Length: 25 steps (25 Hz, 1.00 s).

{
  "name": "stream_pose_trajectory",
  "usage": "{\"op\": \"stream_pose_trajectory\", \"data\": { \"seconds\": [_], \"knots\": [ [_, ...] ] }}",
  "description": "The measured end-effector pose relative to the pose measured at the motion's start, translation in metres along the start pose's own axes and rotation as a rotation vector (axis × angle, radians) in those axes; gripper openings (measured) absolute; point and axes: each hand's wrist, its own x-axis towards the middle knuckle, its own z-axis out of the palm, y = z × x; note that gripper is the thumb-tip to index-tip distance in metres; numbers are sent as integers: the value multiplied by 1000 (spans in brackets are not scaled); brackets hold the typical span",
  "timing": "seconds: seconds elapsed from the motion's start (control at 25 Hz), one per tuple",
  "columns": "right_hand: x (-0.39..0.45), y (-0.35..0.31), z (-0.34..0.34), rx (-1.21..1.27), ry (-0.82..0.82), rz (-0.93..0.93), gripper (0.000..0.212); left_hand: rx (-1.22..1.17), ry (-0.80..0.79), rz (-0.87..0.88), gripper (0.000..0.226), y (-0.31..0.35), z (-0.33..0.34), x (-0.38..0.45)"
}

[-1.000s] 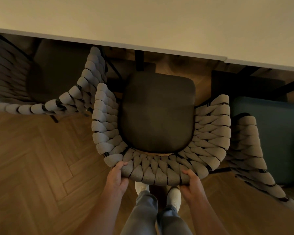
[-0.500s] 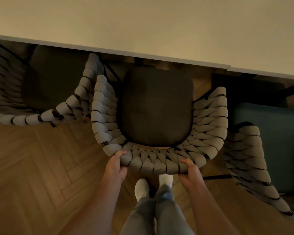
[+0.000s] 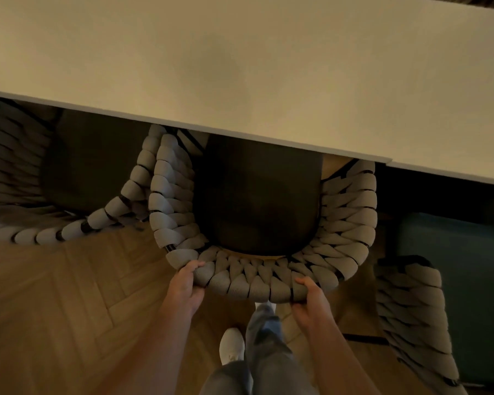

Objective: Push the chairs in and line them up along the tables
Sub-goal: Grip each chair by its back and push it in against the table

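A chair with a grey woven rope back (image 3: pixel 257 283) and a dark seat cushion (image 3: pixel 257 201) stands right below me. The front of its seat lies under the edge of the pale table (image 3: pixel 240 81). My left hand (image 3: pixel 187 286) grips the left end of the curved backrest, fingers curled over the rim. My right hand (image 3: pixel 307 297) grips the backrest's right end the same way. A second woven chair (image 3: pixel 77 223) with a dark seat sits to the left, its arm touching this chair's arm. A third woven chair (image 3: pixel 411 309) with a teal seat stands to the right.
A second tabletop (image 3: pixel 454 166) abuts the first at the right, with a seam between them. Herringbone wood floor (image 3: pixel 69 309) spreads at lower left. My legs and a white shoe (image 3: pixel 231 349) are directly behind the chair. Dark table legs show under the top.
The middle chair has slid forward, and more of its seat now lies under the table edge. Both hands kept their grip on the backrest, and I stepped closer.
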Motion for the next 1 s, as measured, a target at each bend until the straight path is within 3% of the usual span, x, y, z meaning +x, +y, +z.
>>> {"op": "stream_pose_trajectory", "data": {
  "seconds": [0.16, 0.44, 1.0],
  "knots": [
    [6, -21, 25, 0, -11, 17, 35, 2, 12, 0, 54, 15, 29, 11],
    [16, -29, 47, 26, -5, -23, 57, 59, 48, -14, 52, 32, 47, 21],
    [7, -39, 59, -83, 51, 133, 43, 280, 158, -16, 45, 49, 58, 15]
  ]
}}
